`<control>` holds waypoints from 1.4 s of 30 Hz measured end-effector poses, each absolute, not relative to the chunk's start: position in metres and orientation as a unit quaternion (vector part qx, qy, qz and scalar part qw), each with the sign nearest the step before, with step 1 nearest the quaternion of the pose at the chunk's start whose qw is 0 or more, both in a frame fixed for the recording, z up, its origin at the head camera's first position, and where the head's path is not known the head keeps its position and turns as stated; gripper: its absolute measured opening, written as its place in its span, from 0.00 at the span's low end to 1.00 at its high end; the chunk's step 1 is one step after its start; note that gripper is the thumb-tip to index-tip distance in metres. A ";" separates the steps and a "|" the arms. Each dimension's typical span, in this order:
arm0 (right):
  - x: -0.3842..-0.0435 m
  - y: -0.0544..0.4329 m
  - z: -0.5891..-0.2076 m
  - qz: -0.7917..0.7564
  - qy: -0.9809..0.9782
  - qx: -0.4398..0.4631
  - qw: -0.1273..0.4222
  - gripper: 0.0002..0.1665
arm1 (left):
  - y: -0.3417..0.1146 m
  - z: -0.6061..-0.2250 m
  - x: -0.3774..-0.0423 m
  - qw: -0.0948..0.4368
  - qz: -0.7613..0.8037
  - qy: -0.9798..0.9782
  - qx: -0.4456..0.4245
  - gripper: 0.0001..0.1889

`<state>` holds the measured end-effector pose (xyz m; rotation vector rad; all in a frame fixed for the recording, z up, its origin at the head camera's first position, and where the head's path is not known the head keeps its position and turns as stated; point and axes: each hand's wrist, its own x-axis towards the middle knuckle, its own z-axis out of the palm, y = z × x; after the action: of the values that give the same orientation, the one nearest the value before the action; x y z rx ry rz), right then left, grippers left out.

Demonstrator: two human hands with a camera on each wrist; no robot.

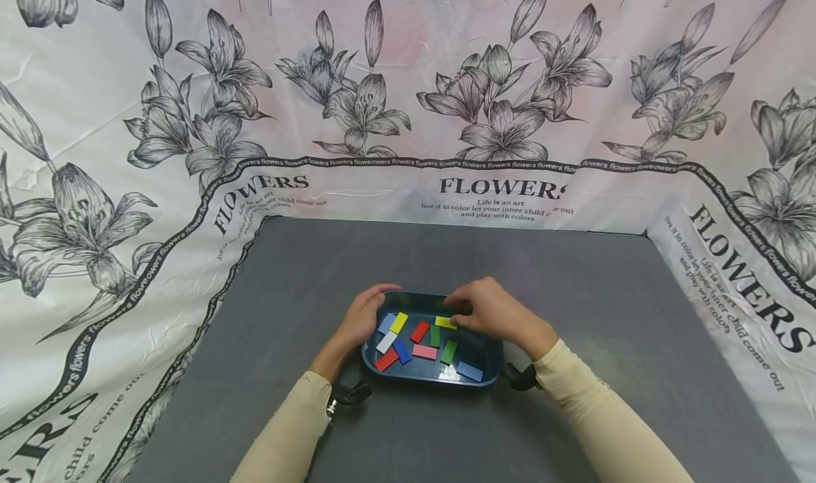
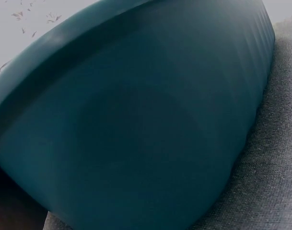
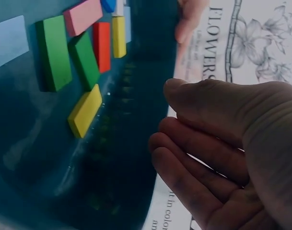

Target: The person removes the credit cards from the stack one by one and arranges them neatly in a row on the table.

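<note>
A dark teal plastic tray with rounded corners sits on the grey table, holding several small coloured rectangular blocks. My left hand grips the tray's left far corner; its outer wall fills the left wrist view. Over the far right part of the tray is my right hand, thumb and fingers bent and apart, nothing between them. Nearest to it lies a yellow block, touching or almost touching a green block. Another green block and a pink block lie closer to me.
A red block, a second yellow block, a white block and a blue block lie in the tray's left half. One light blue block is at the near right. Flower-printed cloth borders the grey table.
</note>
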<state>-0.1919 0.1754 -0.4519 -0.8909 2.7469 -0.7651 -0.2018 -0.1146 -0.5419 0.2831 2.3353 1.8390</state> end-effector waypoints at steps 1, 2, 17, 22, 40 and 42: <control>-0.193 0.174 -0.453 -0.252 0.917 -0.298 0.079 0.18 | -0.115 -0.542 -0.202 0.078 0.615 0.779 0.095 0.23; -0.194 0.173 -0.455 -0.249 0.918 -0.297 0.081 0.18 | -0.115 -0.542 -0.202 0.079 0.615 0.778 0.096 0.23; -0.197 0.158 -0.461 -0.219 0.926 -0.291 0.101 0.19 | -0.115 -0.542 -0.202 0.081 0.618 0.776 0.095 0.23; -0.198 0.157 -0.461 -0.196 0.925 -0.314 0.087 0.18 | -0.115 -0.541 -0.201 0.082 0.619 0.775 0.096 0.23; -0.196 0.148 -0.462 -0.164 0.939 -0.286 0.096 0.17 | -0.115 -0.538 -0.200 0.073 0.614 0.779 0.099 0.23; -0.196 0.147 -0.462 -0.162 0.941 -0.281 0.098 0.17 | -0.115 -0.538 -0.200 0.075 0.615 0.779 0.098 0.22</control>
<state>-0.1960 0.1473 -0.4616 -0.8333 2.7847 -0.4800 -0.1997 -0.1154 -0.5382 0.2927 2.3373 1.8442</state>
